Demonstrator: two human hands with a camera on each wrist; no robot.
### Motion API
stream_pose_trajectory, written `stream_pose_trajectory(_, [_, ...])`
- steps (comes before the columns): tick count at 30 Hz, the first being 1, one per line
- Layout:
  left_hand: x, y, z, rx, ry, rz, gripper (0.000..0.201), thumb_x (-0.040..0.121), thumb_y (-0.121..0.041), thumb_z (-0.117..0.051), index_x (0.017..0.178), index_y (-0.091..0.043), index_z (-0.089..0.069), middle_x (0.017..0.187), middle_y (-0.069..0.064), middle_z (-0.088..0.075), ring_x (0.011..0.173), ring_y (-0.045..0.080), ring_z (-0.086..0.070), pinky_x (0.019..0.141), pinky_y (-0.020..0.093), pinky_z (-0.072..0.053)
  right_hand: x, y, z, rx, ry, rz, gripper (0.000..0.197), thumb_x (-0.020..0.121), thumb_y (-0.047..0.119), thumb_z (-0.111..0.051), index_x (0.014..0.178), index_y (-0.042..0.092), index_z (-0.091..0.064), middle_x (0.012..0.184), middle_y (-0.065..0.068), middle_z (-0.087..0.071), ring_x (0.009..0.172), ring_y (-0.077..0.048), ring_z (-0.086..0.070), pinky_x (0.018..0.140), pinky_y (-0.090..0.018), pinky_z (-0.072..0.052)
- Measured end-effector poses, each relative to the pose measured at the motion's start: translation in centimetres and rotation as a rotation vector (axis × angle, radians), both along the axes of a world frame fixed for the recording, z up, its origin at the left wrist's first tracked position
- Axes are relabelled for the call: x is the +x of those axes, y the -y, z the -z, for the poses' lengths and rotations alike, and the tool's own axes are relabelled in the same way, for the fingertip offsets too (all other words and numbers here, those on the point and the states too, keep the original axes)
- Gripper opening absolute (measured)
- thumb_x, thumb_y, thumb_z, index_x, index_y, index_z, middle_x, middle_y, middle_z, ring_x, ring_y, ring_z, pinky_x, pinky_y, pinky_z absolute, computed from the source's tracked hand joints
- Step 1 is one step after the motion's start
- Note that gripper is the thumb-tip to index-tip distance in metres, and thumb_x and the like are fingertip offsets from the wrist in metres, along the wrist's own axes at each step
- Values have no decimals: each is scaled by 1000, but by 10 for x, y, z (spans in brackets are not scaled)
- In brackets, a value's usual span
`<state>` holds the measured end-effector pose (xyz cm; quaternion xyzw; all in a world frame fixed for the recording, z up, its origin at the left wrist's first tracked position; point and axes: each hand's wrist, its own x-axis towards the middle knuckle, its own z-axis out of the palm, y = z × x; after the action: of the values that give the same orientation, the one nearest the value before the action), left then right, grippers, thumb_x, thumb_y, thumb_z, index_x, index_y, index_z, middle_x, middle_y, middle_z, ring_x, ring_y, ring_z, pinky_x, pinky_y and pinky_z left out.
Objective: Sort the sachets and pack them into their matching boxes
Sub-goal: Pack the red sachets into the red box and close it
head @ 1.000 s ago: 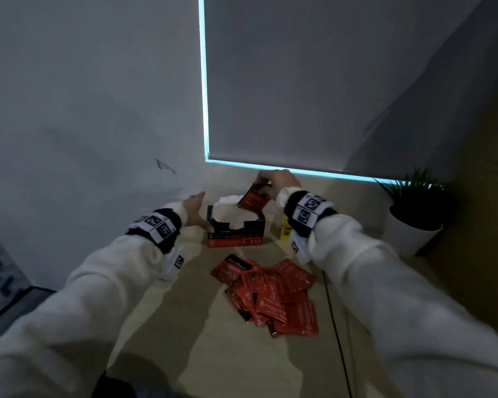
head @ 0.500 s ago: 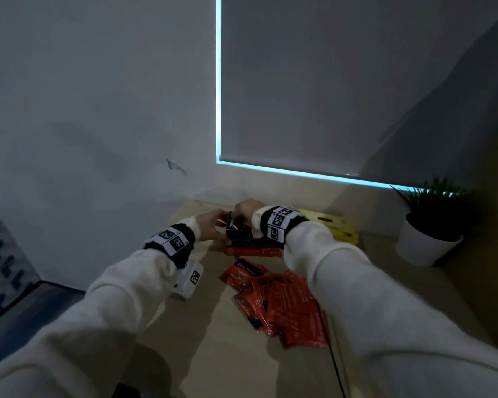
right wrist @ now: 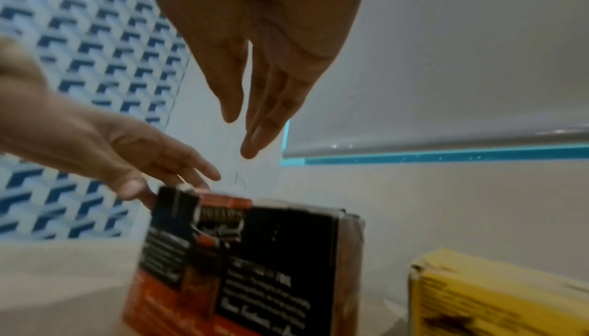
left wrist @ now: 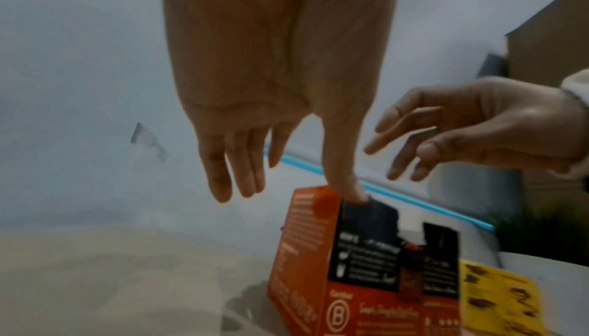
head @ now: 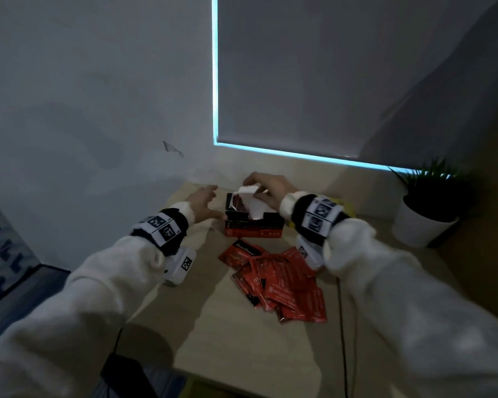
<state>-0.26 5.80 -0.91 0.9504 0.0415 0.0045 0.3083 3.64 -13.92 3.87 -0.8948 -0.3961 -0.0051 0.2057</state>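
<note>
On the tabletop [head: 227, 334], the open box [head: 253, 225] stands at 12 o'clock, sachets [head: 282, 285] heaped before it at 6, potted plant [head: 423, 214] at 3.

Dim room, cyan glow around the blind [head: 328, 81], motion-blurred wrist views.

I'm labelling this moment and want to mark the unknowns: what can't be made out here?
- How many sachets are inside the red box: head view, white flap and right hand cover the opening.
- Count of the loose red sachets: they overlap in a pile.
- Print on the yellow box: blurred in both wrist views; the right wrist hides most of it from the head view.
- The left hand touches the red box with its thumb only.
</note>
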Motion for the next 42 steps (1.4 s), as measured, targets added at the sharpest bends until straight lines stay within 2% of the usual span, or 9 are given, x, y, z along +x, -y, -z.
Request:
stream_pose_trajectory(7, [-51, 40, -11, 94, -116, 223, 25, 88, -26, -59, 101, -5, -62, 95, 8, -67, 65, 10, -56, 61, 20, -42, -68, 55, 32, -437, -142, 22, 56, 81, 52, -57, 123, 17, -45, 117, -4, -61, 106, -24, -58, 85, -29, -47])
stream_pose_trajectory(10, [-53, 73, 3, 178, -248, 305, 42, 88, -32, -59, 113, 1, -58, 106, 12, -61, 87, 23, -56, 60, 16, -38, -92, 59, 61, -459, -214, 68, 78, 70, 61, -64, 128, 17, -35, 119, -10, -58, 107, -28, -56, 91, -38, -48])
stream_pose_trajectory(14, [-44, 96, 15, 277, -278, 333, 41, 84, -27, -63, 117, -4, -55, 122, 15, -59, 110, 29, -56, 88, 32, -46, -102, 60, 69, -472, -83, 66, 83, 73, 51, -67, 135, 16, -25, 121, -12, -57, 106, -30, -57, 88, -39, -49])
stream_pose_trajectory(21, [-38, 93, 8, 191, -369, 286, 45, 78, -27, -71, 118, -11, -58, 119, 8, -60, 103, 23, -57, 86, 33, -51, -88, 73, 47, -181, -123, 146, 52, 85, 14, -56, 133, 15, -38, 128, -11, -56, 117, -26, -52, 92, -28, -39])
stream_pose_trajectory(24, [-41, 84, 5, 10, -361, 259, 34, 82, -22, -66, 112, -6, -60, 89, 1, -61, 78, 16, -55, 61, 24, -46, -83, 85, 34, 63, -87, 230, 42, 82, 1, -55, 123, 12, -52, 111, -9, -65, 108, -25, -58, 84, -22, -41])
stream_pose_trajectory(26, [-41, 76, -1, -106, -318, 246, 24, 84, -20, -64, 104, -7, -60, 85, 0, -60, 80, 19, -57, 69, 28, -48, -76, 94, 30, 223, -107, 278, 39, 79, -6, -56, 115, 8, -57, 96, -7, -62, 100, -25, -61, 87, -28, -46])
stream_pose_trajectory(31, [-44, 61, -14, -380, -181, 179, 10, 85, -13, -62, 93, -10, -58, 93, 9, -63, 84, 24, -61, 78, 36, -53, -70, 114, 22, 633, -250, 344, 40, 74, -18, -59, 105, 7, -57, 90, -7, -54, 71, 9, -55, 66, -5, -45])
stream_pose_trajectory(36, [-50, 67, -14, -628, -92, 62, 13, 85, -6, -61, 80, -13, -52, 86, 9, -62, 70, 19, -62, 53, 22, -56, -69, 124, 28, 818, -393, 418, 37, 78, -11, -61, 90, 23, -55, 85, 2, -53, 75, -16, -56, 61, -14, -51])
stream_pose_trajectory(42, [-61, 83, -16, -965, -149, 48, 7, 87, 1, -55, 93, 0, -52, 86, 14, -60, 63, 18, -65, 48, 22, -57, -78, 118, 33, 1100, -734, 437, 26, 81, -14, -53, 72, 10, -54, 63, -3, -64, 55, -14, -62, 49, -18, -53])
